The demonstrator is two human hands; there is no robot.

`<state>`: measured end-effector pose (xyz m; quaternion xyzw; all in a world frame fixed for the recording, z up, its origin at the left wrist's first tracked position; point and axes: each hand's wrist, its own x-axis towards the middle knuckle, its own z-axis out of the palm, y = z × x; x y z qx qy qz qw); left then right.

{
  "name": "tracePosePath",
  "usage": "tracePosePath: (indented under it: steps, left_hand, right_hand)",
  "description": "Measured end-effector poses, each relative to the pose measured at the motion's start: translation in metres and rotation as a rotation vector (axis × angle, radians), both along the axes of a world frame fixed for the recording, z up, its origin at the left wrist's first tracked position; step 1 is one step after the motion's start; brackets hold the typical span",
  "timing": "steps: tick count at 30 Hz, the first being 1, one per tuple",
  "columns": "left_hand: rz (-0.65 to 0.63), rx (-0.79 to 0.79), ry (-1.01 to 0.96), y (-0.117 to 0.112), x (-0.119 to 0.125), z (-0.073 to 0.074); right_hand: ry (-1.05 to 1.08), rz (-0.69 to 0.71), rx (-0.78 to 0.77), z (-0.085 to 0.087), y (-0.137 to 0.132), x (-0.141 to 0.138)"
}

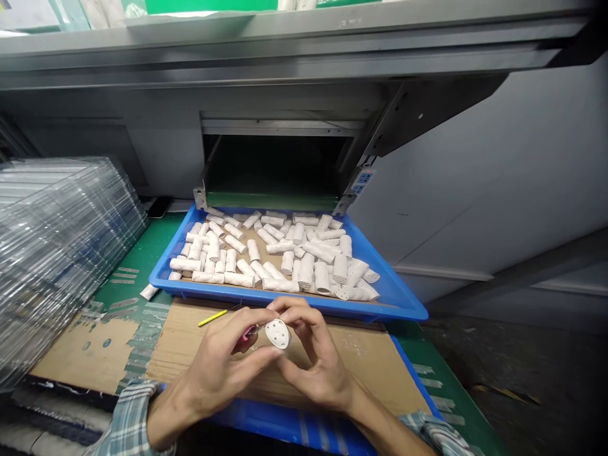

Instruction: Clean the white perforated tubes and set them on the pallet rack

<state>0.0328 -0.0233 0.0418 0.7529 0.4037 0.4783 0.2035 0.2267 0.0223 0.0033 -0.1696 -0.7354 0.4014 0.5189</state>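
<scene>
Both hands are raised over a brown cardboard sheet (361,361). My right hand (316,361) grips a short white cylinder (278,334) with its holed end facing up. My left hand (221,364) also presses against that cylinder, and its fingers partly hide a small pink object (247,334). A slim yellow stick with a dark tip (217,316) lies on the cardboard just past my left hand. Beyond my hands, a blue plastic tray (285,301) holds several loose white cylinders (280,253).
A stack of clear plastic trays (61,253) rises at the left on a green mat (142,253). Another blue tray (294,424) lies beneath the cardboard. A grey machine cabinet (418,190) with a dark opening (275,168) stands behind the tray.
</scene>
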Motion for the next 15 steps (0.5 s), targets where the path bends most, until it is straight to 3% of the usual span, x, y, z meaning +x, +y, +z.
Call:
tracePosePath:
  steps: [3, 7, 15]
  left_hand:
    - [-0.038, -0.010, 0.075, 0.001, -0.012, 0.009]
    - [0.060, 0.065, 0.249, -0.004, -0.022, 0.019]
    - [0.133, 0.185, 0.330, -0.010, -0.015, 0.019]
  right_hand:
    - [-0.004, 0.035, -0.054, 0.001, -0.001, 0.002]
    - [0.010, -0.063, 0.013, 0.002, 0.002, 0.001]
    - [0.000, -0.185, 0.100, 0.001, 0.003, -0.001]
